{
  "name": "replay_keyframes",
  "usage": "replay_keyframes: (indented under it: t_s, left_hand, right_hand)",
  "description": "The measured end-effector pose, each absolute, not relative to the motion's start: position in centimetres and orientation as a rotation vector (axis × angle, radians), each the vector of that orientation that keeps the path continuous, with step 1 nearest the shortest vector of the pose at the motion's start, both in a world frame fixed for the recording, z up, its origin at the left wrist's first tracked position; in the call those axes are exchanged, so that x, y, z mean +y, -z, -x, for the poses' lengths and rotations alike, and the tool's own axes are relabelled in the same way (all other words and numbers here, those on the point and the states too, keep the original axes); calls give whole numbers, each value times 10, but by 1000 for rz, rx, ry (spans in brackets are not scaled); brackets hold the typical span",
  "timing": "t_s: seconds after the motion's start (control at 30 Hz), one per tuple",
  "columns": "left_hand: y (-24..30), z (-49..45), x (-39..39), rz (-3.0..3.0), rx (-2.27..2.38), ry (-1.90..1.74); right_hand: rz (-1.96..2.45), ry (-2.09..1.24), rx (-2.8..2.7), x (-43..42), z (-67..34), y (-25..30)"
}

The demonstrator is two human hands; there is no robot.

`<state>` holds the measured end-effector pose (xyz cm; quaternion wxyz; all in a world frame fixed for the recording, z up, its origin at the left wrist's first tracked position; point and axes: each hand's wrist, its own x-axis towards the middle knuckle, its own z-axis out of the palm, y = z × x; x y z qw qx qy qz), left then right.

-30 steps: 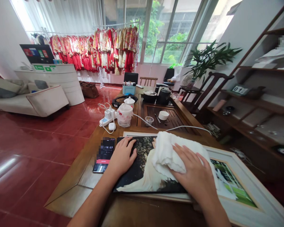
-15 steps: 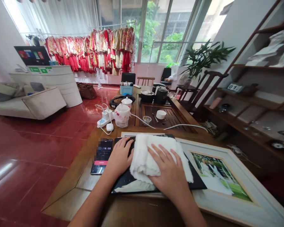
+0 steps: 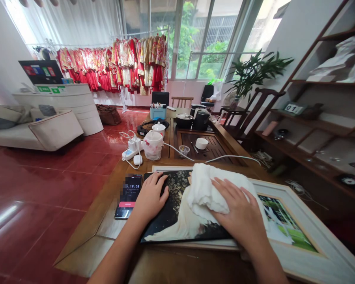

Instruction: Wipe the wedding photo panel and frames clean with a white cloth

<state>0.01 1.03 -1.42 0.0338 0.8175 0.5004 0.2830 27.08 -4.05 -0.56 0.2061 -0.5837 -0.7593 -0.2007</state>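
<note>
A dark photo panel (image 3: 177,221) showing a figure in a white dress lies on the wooden table (image 3: 100,205) near me. My left hand (image 3: 150,199) rests flat on its left edge, fingers apart. My right hand (image 3: 241,219) presses a crumpled white cloth (image 3: 208,189) onto the panel's right half, fingers spread over the cloth. A large white-framed photograph (image 3: 292,232) lies under and to the right of the panel.
A black phone (image 3: 129,190) showing a timer lies left of my left hand. Farther back stand a white power strip (image 3: 131,148), a white teapot (image 3: 153,144), a wooden tea tray (image 3: 207,148) with cups, and kettles. Chairs and wooden shelves fill the right side.
My right hand slid the white cloth left over the panel, then back to the right, uncovering the picture's middle. My left hand stayed on the panel's left edge.
</note>
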Motion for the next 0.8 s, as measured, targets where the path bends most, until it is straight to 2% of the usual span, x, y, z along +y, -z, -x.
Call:
replay_keyframes:
  t_s: [0.23, 0.57, 0.8]
  left_hand:
    - [14, -1, 10, -2508, 1546, -867]
    - [13, -1, 9, -2520, 1479, -850]
    - [14, 0, 10, -2520, 1480, -861]
  right_hand:
    - [1654, 584, -2120, -43, -267, 4]
    - [1424, 233, -2339, -53, -207, -5]
    - [1412, 178, -2342, -47, -218, -8]
